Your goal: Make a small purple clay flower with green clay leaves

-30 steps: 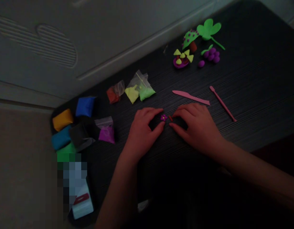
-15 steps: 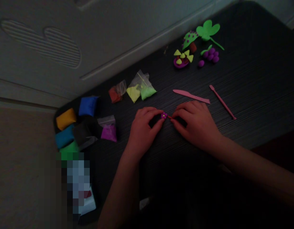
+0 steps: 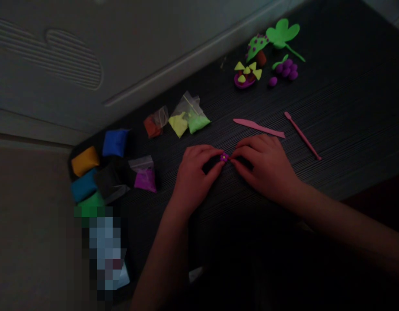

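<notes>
Between the thumb and forefinger of my left hand (image 3: 196, 175) is a small purple clay flower (image 3: 224, 157) with a yellow centre. My right hand (image 3: 266, 160) pinches a thin reddish-brown clay stem (image 3: 231, 158), whose tip meets the flower's right side; most of the stem is hidden by the fingers. Just beyond my right hand lie a pink modelling knife (image 3: 259, 128) and a slim pink modelling stick (image 3: 303, 136).
Finished clay shapes stand at the back: a green clover (image 3: 282, 33), a dotted mushroom (image 3: 257, 47), purple grapes (image 3: 286, 70) and a purple dish with yellow pieces (image 3: 244, 80). Bags of clay, among them purple (image 3: 145, 179) and blue (image 3: 115, 143), lie at left on the dark table (image 3: 342, 99).
The flower and the stem have come closer together, with the flower shifted slightly right. My right hand has moved a little left. The camera view has shifted slightly.
</notes>
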Motion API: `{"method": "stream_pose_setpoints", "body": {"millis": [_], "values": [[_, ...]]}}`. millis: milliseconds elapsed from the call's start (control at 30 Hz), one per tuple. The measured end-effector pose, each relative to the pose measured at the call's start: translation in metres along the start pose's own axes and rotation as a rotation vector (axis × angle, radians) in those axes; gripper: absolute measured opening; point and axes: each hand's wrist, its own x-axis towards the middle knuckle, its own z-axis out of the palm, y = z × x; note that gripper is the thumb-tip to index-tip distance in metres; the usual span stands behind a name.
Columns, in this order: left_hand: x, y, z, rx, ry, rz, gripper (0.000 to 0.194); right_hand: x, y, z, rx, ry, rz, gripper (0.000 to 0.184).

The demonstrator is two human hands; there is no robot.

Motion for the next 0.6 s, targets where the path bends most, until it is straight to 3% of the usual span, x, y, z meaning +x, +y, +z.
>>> {"method": "stream_pose_setpoints", "body": {"millis": [600], "values": [[-0.0006,0.0000,-0.0012,0.000,-0.015,0.000,0.027,-0.0001,0.0017,0.0003,0.007,0.007,-0.005,0.019]]}}
